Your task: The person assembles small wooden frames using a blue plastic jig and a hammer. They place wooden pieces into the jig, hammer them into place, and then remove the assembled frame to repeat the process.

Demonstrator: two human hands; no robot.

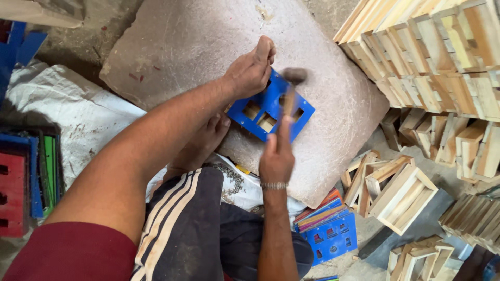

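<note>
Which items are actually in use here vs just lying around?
In use:
- left hand pressing blue cut-out panel
- right hand gripping hammer, blurred
- stone slab under the panel

Lying about:
- wooden frames
- stacked wooden frames
- coloured panels pile
- white sack

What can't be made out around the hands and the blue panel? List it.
- Hammer, head view: motion blur hides its shape.
- Blue panel: left hand covers its upper left corner.
- Right hand: grip seen only from behind.
- Wooden frames: cut off by the right edge.
</note>
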